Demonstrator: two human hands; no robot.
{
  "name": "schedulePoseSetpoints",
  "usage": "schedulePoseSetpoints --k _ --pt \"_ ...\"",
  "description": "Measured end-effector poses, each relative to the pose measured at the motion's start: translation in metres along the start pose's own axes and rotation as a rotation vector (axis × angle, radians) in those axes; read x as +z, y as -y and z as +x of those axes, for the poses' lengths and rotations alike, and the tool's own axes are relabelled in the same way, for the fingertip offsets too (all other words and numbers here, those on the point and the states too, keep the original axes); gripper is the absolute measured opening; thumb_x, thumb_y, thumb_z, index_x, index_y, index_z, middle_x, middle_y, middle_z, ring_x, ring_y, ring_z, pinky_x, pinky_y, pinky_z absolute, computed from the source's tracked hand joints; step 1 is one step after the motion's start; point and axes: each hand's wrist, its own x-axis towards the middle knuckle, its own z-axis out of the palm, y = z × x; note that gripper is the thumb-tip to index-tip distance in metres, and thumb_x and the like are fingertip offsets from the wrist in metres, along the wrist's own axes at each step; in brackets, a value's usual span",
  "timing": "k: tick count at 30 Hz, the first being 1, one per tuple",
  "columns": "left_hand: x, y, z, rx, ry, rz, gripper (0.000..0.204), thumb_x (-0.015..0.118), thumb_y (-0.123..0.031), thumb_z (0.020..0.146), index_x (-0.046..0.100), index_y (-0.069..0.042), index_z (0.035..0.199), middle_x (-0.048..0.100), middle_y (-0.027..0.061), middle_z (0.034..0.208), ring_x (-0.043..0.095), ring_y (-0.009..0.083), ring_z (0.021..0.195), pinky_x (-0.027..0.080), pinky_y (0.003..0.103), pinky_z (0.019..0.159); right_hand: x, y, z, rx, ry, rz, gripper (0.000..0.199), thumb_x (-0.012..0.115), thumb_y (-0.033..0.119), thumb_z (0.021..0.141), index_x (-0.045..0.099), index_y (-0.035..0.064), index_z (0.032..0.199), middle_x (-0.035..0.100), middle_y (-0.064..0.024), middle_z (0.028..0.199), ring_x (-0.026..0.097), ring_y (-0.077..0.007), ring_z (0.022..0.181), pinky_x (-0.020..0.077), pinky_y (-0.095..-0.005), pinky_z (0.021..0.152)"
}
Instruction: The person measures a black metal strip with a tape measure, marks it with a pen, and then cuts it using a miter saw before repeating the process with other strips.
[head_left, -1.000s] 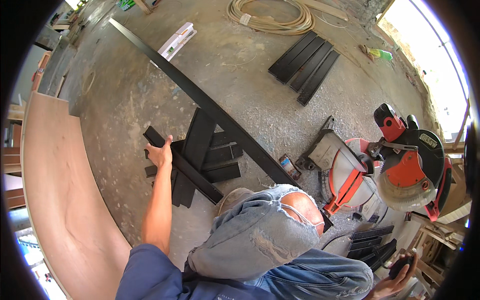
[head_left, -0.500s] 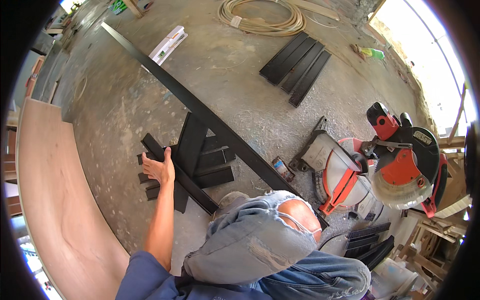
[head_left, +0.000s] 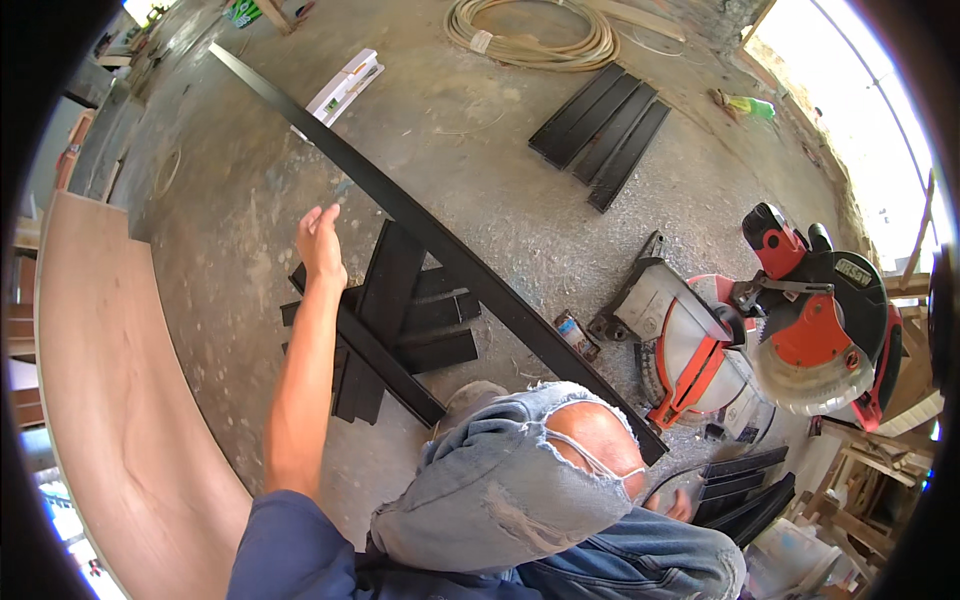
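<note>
My left hand (head_left: 320, 248) hovers over a crossed pile of black strips, its fingers stretched out and nothing in them. Beneath my left forearm lies the topmost black strip (head_left: 385, 362), slanting down toward my foot. A wider black board (head_left: 390, 270) crosses under it, with several shorter pieces around. A long black bar (head_left: 440, 240) runs diagonally from the far left to beside my knee. My right hand (head_left: 682, 506) shows only in part past my right knee, close to a stack of black strips (head_left: 740, 485); what its fingers do is hidden.
A red and black mitre saw (head_left: 800, 330) stands on the floor at the right, a small can (head_left: 576, 335) beside it. Several black strips (head_left: 605, 130) lie farther off, near a coiled hose (head_left: 530, 50). A white level-like tool (head_left: 345, 88) and a curved wooden panel (head_left: 110, 380) are leftward.
My left hand has let go of the top black strip and moved up and away from it. My right hand has come into view beside my right knee.
</note>
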Motion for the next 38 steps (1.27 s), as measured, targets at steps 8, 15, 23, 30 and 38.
schedulePoseSetpoints --k 8,15,23,30,38 --pt "0.070 0.032 0.096 -0.560 0.087 -0.136 0.045 0.073 -0.034 0.089 0.056 -0.004 0.118 0.062 0.0147 0.097 0.063 0.0292 0.082 0.051 0.043 0.075 0.014 0.157 0.140 -0.711 0.479 0.049 0.069 0.074 0.033 0.086 0.050 -0.0037 0.139 0.058 -0.0225 0.128 0.053 -0.0412 0.121 0.0410 -0.0488 0.106" --pt "0.086 0.048 0.115 -0.575 0.150 -0.521 0.017 0.059 -0.015 0.100 0.051 -0.002 0.107 0.065 0.0179 0.090 0.070 0.0383 0.090 0.058 0.058 0.078 0.066 0.189 0.118 -0.675 0.638 0.002 0.075 0.072 0.041 0.085 0.047 -0.0062 0.138 0.061 -0.0183 0.111 0.063 -0.0347 0.099 0.0512 -0.0440 0.084" --pt "0.098 -0.023 0.052 -0.521 0.395 -0.492 0.017 0.057 -0.011 0.101 0.053 0.004 0.107 0.068 0.0203 0.101 0.071 0.0391 0.099 0.060 0.045 0.088 0.040 0.159 0.148 -0.556 0.453 0.095 0.062 0.080 0.037 0.076 0.057 0.0026 0.122 0.062 -0.0136 0.097 0.065 -0.0342 0.089 0.0510 -0.0445 0.077" --pt "0.125 -0.048 -0.030 -0.544 0.752 -0.487 0.025 0.068 -0.019 0.097 0.066 -0.001 0.114 0.071 0.0153 0.117 0.069 0.0287 0.110 0.057 0.039 0.092 0.031 0.066 0.160 -0.415 0.298 -0.046 0.082 0.074 0.052 0.078 0.047 0.0007 0.136 0.054 -0.0159 0.115 0.051 -0.0345 0.110 0.0338 -0.0502 0.100" --pt "0.167 -0.018 -0.109 -0.511 0.901 -0.419 0.036 0.070 -0.014 0.096 0.064 -0.015 0.131 0.068 0.0053 0.127 0.064 0.0246 0.118 0.050 0.040 0.105 0.045 -0.048 0.156 -0.018 0.012 0.127 0.080 0.053 0.067 0.085 0.050 0.0057 0.137 0.050 -0.0156 0.126 0.044 -0.0340 0.123 0.0276 -0.0490 0.106"
